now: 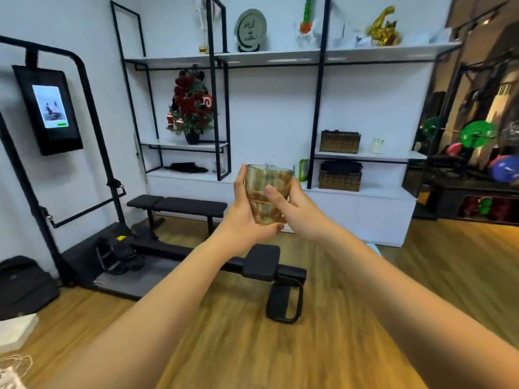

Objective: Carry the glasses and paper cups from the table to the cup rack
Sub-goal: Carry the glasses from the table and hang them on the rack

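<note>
I hold a clear, amber-tinted glass upright in front of me at chest height, with both arms stretched out. My left hand cups its left side and base. My right hand wraps its right side, thumb across the front. It may be more than one glass stacked; I cannot tell. No table, paper cups or cup rack can be made out in this view.
A black workout bench and a low black exercise machine stand on the wooden floor ahead. Behind them a white shelving unit with black frames lines the wall. Weights fill the right corner; a black bag lies left.
</note>
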{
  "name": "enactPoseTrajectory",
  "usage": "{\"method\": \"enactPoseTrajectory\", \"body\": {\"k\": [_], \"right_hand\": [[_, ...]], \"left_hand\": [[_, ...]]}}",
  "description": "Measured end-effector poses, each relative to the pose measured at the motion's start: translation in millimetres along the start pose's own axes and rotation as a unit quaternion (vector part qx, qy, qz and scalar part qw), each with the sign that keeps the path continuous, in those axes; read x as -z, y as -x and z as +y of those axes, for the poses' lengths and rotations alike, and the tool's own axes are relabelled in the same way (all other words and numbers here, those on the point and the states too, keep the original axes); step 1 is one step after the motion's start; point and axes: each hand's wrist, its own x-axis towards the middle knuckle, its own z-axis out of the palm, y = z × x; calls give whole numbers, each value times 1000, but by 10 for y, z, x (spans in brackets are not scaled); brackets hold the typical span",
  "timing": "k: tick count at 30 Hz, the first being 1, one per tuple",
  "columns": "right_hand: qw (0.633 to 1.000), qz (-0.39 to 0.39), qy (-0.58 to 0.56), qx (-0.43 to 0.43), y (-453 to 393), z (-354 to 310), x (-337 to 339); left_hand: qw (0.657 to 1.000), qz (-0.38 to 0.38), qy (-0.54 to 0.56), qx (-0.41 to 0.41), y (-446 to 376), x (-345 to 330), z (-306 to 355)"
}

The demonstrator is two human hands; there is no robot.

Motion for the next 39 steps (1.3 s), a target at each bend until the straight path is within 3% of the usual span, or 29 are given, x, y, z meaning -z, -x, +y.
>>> {"method": "enactPoseTrajectory", "body": {"k": [12, 20, 31, 35, 39], "right_hand": [[996, 69, 41, -23, -952, 1257, 1474], [995, 63, 71, -24, -2223, 2119, 2241], [993, 100, 58, -33, -3827, 3191, 3310], [993, 105, 55, -32, -4307, 3670, 3788], [995, 57, 70, -36, -4828, 4164, 4369]], "left_hand": [[997, -50, 55, 6, -1776, -1303, -799], [993, -58, 93, 35, -3291, -1876, -1883], [990, -104, 89, 21, -5211, -2420, -2651], [991, -88, 96, 20, -5842, -2835, -2949], [990, -62, 124, 18, -6501, -3278, -3276]]}}
